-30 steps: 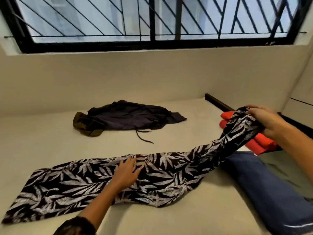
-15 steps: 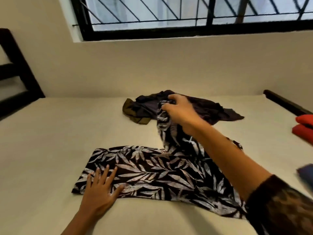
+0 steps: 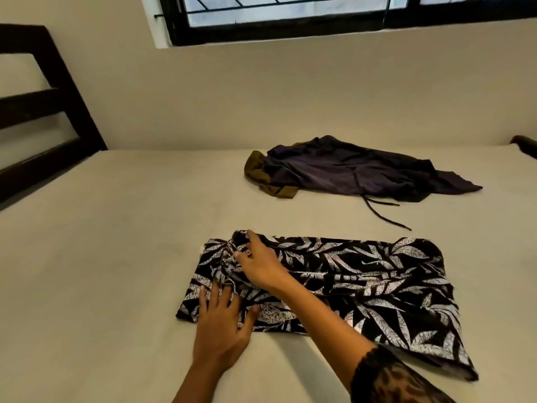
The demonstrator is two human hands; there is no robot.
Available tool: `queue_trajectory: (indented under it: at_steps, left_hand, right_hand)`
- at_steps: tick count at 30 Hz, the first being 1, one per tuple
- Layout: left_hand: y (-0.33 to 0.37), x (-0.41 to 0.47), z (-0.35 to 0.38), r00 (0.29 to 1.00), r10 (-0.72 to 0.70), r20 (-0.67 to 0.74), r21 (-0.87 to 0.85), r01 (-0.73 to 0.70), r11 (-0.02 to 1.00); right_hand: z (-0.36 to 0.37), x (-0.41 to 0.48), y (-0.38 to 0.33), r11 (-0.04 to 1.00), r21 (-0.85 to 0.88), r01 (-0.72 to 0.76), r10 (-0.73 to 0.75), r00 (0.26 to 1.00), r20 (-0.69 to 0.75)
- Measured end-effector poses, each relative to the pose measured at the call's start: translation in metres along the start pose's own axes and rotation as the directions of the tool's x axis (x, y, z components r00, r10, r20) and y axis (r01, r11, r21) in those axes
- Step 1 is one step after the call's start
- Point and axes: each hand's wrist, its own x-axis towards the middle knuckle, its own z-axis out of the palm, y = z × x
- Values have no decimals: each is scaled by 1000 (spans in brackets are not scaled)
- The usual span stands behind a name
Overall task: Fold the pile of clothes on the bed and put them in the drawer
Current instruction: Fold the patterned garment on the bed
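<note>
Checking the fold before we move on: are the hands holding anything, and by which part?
The right hand pinches the leaf-print cloth by its bunched left end; the left hand only presses flat on the near-left corner.

1. A window (image 3: 319, 21) with a black frame sits high up, far beyond my fingers (image 3: 216, 295). Thin black bars cross its pale panes.
2. A white strip (image 3: 158, 24) edges the window's left side, up and a little left of my fingers.
3. The wall (image 3: 290, 97) below the window is plain cream and spans the whole width beyond my fingers.
4. Well to the left of my fingers and farther back, a dark wooden slatted frame (image 3: 66, 91) stands against that wall, with cream showing between its horizontal slats.
5. Far off to the right of my fingers, at the very edge, a dark rounded piece (image 3: 526, 145) pokes in. I cannot tell what it is.
</note>
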Motion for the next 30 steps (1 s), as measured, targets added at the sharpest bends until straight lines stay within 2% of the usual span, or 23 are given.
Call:
queue_trajectory:
  at_steps: [3,5,6,8,9,12,14,16,18,19,20,23,25,27,28,29,30]
  left_hand:
    - [-1,-1,-1,1000,-4,-3,-9,4,1000]
    - [4,-1,-4,999,-47,-28,-134,43,990]
    - [9,0,-10,988,-152,-18,-268,142,953]
    - [21,7,-22,906,-423,17,-574,355,738]
    - [25,14,-28,861,-508,28,-658,398,639]
    - [31,40,-41,809,-579,105,-708,469,528]
    - [30,55,-44,761,-622,185,-721,535,440]
    - [28,64,-46,722,-639,266,-735,581,350]
    - [29,66,-56,690,-639,341,-800,570,188]
    - [30,66,-62,665,-669,332,-826,547,133]
    - [32,64,-69,629,-721,291,-838,532,126]
    - [31,54,-84,549,-830,101,-776,565,279]
    - [31,42,-84,548,-834,60,-718,604,345]
    - [30,33,-76,572,-816,77,-619,669,411]
    - [33,30,-73,577,-812,85,-567,698,437]
    - [37,26,-71,580,-811,76,-527,714,461]
    - [43,25,-69,594,-804,31,-484,713,508]
  right_hand:
    - [-18,-31,19,991,-49,127,-134,966,-220]
    - [-36,-59,46,966,-185,183,-235,917,-323]
    - [-47,-73,64,946,-271,180,-273,890,-365]
    - [-72,-102,100,896,-429,114,-308,856,-415]
    - [-84,-115,116,865,-498,60,-293,866,-406]
    - [-115,-150,164,753,-654,-77,-143,950,-277]
    - [-127,-162,179,738,-668,-100,-77,970,-231]
    - [-132,-169,187,738,-667,-105,-70,971,-230]
    - [-134,-174,188,723,-687,-71,-106,971,-212]
    - [-136,-177,189,700,-712,-51,-139,969,-205]
    - [-139,-184,188,668,-744,-30,-186,961,-206]
    - [-151,-204,195,565,-825,-28,-277,935,-222]
    - [-153,-214,203,539,-840,-57,-284,927,-245]
    - [-148,-216,200,533,-844,-50,-189,966,-177]
    - [-148,-216,201,535,-844,-39,-174,972,-155]
    - [-148,-214,203,589,-808,-19,-157,978,-137]
    - [-152,-216,199,716,-697,-38,-61,991,-117]
